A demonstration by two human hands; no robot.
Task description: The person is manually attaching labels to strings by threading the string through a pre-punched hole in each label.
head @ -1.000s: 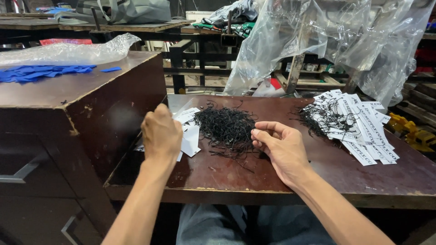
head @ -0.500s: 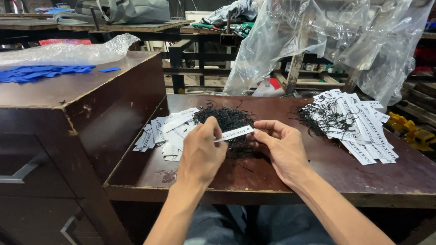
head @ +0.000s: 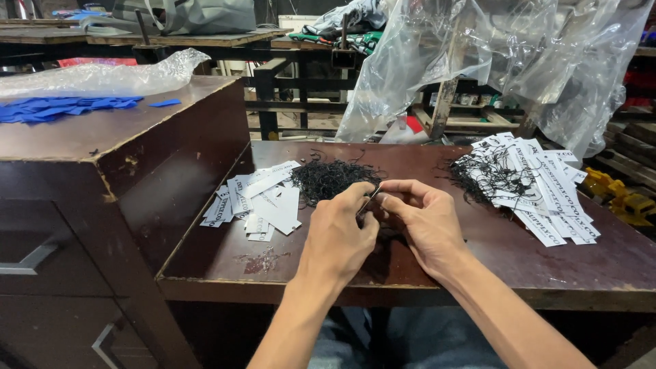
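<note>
My left hand (head: 339, 232) and my right hand (head: 420, 222) meet over the middle of the dark wooden table (head: 560, 273). Between their fingertips they pinch a white paper tag (head: 369, 203), seen almost edge-on. Just behind the hands lies a heap of black string loops (head: 329, 179). Left of the hands is a loose pile of white printed tags (head: 256, 201). At the right lies a bigger pile of tags with black strings on them (head: 529, 181).
A tall dark cabinet (head: 102, 164) stands at the left, with blue pieces (head: 61, 108) and a clear plastic bag (head: 102, 74) on top. Large clear plastic sheeting (head: 492, 55) hangs behind the table. Wooden racks and clutter fill the background.
My left hand went to the white tag pile, picked up one tag and brought it to the middle. Both hands now hold it together, closer than before.
</note>
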